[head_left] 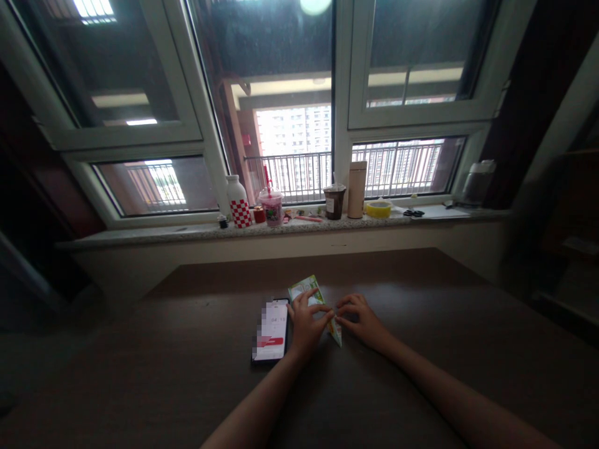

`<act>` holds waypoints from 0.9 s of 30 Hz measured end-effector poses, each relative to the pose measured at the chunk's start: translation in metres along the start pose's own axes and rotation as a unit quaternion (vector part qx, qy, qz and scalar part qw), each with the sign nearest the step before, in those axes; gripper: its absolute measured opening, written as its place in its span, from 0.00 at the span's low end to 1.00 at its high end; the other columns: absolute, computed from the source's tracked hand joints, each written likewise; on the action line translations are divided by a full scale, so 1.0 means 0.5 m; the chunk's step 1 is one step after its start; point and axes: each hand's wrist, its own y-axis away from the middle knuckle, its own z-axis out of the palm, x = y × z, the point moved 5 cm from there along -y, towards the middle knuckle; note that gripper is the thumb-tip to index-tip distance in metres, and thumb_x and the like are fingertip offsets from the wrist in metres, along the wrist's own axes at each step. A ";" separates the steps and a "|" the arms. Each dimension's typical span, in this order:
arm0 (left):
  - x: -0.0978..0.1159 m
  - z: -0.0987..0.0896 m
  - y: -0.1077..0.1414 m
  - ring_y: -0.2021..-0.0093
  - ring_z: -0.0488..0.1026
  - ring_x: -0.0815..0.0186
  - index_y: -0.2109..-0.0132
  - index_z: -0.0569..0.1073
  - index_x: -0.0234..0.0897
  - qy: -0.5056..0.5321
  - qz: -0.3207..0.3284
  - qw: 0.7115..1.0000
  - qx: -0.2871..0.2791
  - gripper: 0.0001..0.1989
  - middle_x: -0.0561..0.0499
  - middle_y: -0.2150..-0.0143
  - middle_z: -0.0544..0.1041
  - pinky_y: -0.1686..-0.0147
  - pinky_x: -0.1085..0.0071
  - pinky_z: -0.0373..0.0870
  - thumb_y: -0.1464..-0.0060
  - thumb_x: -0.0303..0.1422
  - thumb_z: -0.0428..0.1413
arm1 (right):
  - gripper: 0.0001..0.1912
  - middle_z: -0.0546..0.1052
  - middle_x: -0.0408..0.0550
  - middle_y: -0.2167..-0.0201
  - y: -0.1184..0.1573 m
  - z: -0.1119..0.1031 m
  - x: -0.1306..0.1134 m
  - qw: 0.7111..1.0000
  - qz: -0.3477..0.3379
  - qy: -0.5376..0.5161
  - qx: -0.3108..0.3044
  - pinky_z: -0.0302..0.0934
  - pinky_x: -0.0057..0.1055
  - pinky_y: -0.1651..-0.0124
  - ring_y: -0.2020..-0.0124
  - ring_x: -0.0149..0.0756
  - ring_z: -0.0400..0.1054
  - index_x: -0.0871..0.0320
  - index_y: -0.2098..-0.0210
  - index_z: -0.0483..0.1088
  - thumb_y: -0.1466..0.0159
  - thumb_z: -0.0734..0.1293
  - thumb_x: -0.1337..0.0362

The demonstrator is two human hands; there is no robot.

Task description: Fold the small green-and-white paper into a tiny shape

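Note:
A folded sheet of printed paper (306, 285), green, white and orange, lies slantwise on the table and narrows to a point at its near end. Across its middle rests my left hand (306, 324), thumb and index finger pinched together at the paper's right edge, the other fingers spread over it. My right hand (362, 319) meets the same edge from the right, its fingers curled and thumb tip close to the index finger. The part of the paper beneath the hands is hidden. Left of my left hand lies a phone (272, 330) with its screen lit.
The brown table (196, 324) reaches toward a window. Along its stone sill (187, 236) stand a checkered bottle (240, 202), a pink cup with a straw (272, 207), a dark drink cup (334, 202), a tan flask (357, 190), yellow tape (378, 209) and black scissors (413, 213).

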 end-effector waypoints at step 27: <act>-0.004 0.000 0.000 0.41 0.62 0.56 0.66 0.80 0.45 -0.004 0.011 1.000 0.019 0.05 0.50 0.44 0.71 0.38 0.44 0.44 0.46 0.31 0.59 | 0.04 0.73 0.49 0.59 -0.001 0.000 0.000 1.000 -0.004 0.002 0.009 0.56 0.42 0.45 0.52 0.42 0.62 0.53 0.69 0.76 0.40 0.69 0.62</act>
